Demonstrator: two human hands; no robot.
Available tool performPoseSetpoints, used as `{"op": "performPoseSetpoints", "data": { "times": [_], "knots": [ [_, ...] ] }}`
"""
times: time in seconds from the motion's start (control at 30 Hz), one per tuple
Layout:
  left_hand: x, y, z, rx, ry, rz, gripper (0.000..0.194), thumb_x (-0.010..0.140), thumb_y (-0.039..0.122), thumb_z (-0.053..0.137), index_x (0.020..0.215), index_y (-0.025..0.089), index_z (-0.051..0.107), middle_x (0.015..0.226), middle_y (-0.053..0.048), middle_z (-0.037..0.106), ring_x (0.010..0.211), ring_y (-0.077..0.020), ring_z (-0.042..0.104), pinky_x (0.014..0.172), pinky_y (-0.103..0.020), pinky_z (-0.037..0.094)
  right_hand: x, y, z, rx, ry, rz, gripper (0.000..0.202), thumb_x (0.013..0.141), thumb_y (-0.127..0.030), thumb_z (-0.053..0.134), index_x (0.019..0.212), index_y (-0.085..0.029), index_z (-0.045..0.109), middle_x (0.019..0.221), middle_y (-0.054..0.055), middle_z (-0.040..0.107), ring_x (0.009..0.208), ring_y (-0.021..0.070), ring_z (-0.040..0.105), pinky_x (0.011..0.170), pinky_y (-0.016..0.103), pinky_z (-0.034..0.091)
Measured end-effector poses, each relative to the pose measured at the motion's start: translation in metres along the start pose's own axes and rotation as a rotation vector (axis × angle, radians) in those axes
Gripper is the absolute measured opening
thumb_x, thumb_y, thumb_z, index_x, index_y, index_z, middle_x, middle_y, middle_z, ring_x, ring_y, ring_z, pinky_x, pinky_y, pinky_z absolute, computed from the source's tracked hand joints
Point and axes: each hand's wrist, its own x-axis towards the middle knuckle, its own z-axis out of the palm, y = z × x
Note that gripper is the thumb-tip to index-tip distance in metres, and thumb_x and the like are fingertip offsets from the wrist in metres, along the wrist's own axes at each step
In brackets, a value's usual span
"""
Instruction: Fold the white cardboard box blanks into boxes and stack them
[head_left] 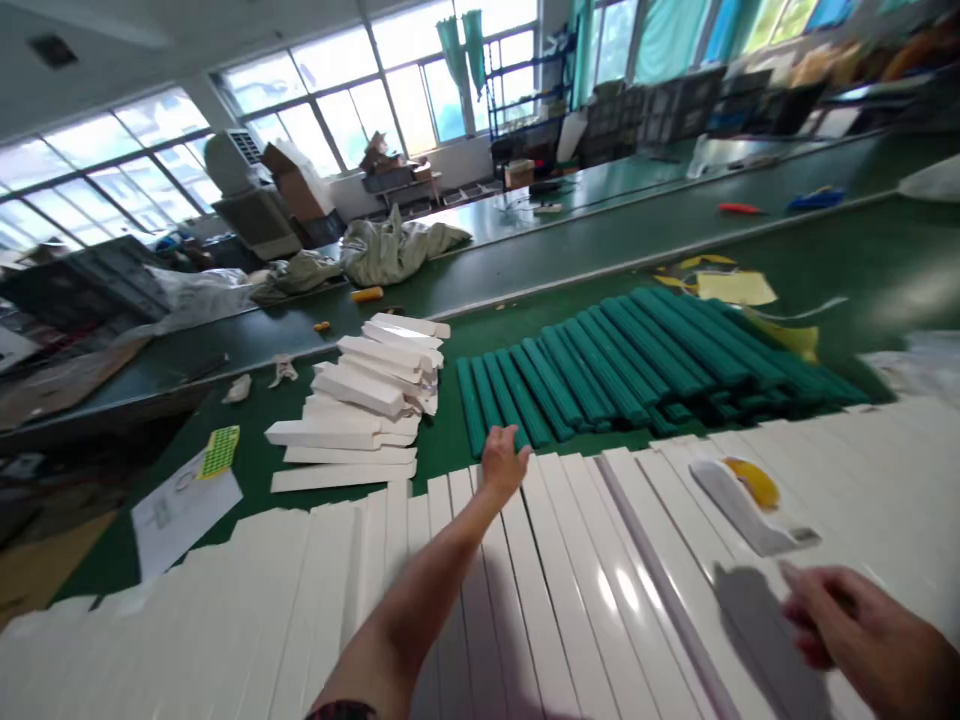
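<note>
My left hand (pixel 504 460) reaches out over the far ends of the long white boxes (pixel 555 560), at the near ends of the green ribbed tubes (pixel 592 365). Its thumb stands apart from the bent fingers, and no firm hold on a tube or box shows. At the lower right, my right hand (pixel 855 620) is closed above the white boxes, thumb against the curled fingers. Whatever it may hold is too small or hidden to name. Just beyond it, a white tape dispenser (pixel 750 505) with a yellow-orange roll lies on the boxes.
Short white boxes (pixel 360 390) lie piled left of the tubes. A paper sheet (pixel 184 510) with a green-yellow card (pixel 219 452) rests at the left. Yellow paper (pixel 735 287) sits behind the tubes. Farther back are a crumpled grey cover (pixel 390 250) and a red-handled tool (pixel 741 209).
</note>
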Motion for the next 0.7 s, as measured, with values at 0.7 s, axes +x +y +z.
{"op": "performPoseSetpoints", "data": {
  "times": [0.7],
  "knots": [
    [0.020,-0.287,-0.177,0.607,-0.080,-0.285,0.038,0.093,0.036,0.059,0.124,0.016,0.055,0.125,-0.010,0.058,0.108,-0.0233,0.060,0.090,-0.045,0.053,-0.006,-0.230,0.301,-0.444,-0.748,-0.909,0.020,0.086,-0.032,0.038,0.071,-0.022,0.047,0.063,0.004,0.061,0.062,0.0187,0.060,0.061,0.028,0.038]
  ]
}}
